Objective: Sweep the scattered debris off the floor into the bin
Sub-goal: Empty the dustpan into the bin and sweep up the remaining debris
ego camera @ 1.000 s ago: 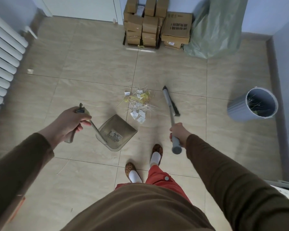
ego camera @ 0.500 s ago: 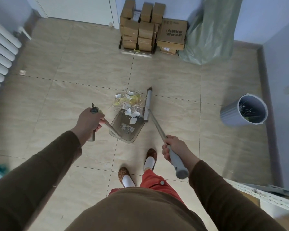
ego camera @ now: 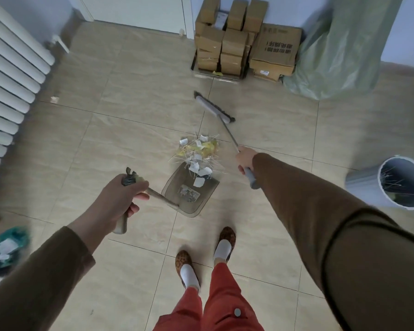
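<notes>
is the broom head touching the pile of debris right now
Apart. The head view shows bare floor tile between the broom head and the debris pile, which lies at the dustpan mouth.

One broom [ego camera: 214,108], one dustpan [ego camera: 191,193], one bin [ego camera: 402,182].

You stand in a home utility or storage corner: beige tiled floor [ego camera: 129,130], white wall radiator [ego camera: 7,75], stacked cardboard boxes [ego camera: 244,41], a bulging green plastic sack [ego camera: 339,48], and a closed white door [ego camera: 139,10].
</notes>
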The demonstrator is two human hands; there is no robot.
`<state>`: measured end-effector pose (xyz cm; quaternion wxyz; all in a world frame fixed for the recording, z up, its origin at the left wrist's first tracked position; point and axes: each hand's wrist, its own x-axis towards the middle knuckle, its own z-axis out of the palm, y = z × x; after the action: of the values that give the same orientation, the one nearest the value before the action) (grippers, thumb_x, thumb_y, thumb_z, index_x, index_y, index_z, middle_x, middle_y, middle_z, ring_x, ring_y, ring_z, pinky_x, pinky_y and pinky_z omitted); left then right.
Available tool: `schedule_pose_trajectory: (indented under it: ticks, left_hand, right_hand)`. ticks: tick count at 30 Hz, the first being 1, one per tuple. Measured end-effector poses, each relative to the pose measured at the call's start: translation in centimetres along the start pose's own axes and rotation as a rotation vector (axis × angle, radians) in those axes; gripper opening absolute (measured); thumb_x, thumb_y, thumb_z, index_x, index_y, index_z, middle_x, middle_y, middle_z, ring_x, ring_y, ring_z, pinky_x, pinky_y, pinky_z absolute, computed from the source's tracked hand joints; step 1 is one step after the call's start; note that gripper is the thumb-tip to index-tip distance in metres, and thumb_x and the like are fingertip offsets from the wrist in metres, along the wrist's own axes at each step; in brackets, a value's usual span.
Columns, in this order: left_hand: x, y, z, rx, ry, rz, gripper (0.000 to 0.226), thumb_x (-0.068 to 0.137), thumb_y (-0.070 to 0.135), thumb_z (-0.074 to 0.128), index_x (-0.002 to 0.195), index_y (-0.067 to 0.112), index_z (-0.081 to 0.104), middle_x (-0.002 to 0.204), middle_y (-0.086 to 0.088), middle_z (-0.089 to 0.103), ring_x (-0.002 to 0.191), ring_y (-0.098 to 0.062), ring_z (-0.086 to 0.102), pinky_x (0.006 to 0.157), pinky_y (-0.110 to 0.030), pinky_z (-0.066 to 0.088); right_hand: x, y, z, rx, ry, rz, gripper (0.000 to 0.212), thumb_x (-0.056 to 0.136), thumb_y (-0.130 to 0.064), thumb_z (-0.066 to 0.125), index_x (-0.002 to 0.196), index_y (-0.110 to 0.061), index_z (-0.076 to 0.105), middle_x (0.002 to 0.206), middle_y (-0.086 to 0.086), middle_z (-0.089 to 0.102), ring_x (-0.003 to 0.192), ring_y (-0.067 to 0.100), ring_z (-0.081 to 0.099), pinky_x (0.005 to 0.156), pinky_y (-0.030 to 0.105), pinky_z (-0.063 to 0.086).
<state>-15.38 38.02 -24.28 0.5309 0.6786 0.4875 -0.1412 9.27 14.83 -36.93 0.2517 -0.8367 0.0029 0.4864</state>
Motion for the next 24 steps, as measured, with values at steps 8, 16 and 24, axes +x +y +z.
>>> schedule_pose_trajectory:
  ticks: [8, 16, 24]
  left_hand:
    - [0.4, 0.1, -2.6, -0.014, 0.046, -0.007, 0.025, 0.095, 0.031, 0.065, 0.106, 0.008, 0.063, 0.095, -0.015, 0.076, 0.046, -0.016, 0.046, 0.049, -0.027, 0.037]
    - [1.1, 1.4, -2.0, -0.013, -0.026, 0.001, 0.027, 0.094, 0.032, 0.066, 0.108, 0.010, 0.061, 0.099, -0.019, 0.073, 0.046, -0.015, 0.048, 0.048, -0.026, 0.038]
    - [1.4, 2.5, -2.0, 0.048, -0.069, 0.043, 0.034, 0.093, 0.033, 0.068, 0.112, 0.006, 0.060, 0.096, -0.020, 0.074, 0.049, -0.017, 0.049, 0.050, -0.027, 0.038]
  right_hand:
    - [0.6, 3.5, 2.2, -0.667, 0.020, -0.116, 0.072, 0.092, -0.006, 0.042, 0.156, -0.023, 0.015, 0.119, 0.021, 0.062, 0.093, 0.034, 0.062, 0.069, 0.032, 0.049]
    - [-5.7, 8.8, -10.7, -1.111, 0.172, -0.148, 0.077, 0.093, 0.001, 0.032, 0.154, -0.042, 0.016, 0.092, 0.002, 0.058, 0.071, 0.017, 0.054, 0.062, 0.027, 0.044]
    - [-11.1, 14.7, -12.5, -0.733, 0.146, 0.009, 0.045, 0.099, -0.019, 0.044, 0.141, -0.036, 0.039, 0.076, -0.004, 0.057, 0.059, 0.015, 0.059, 0.052, 0.027, 0.043]
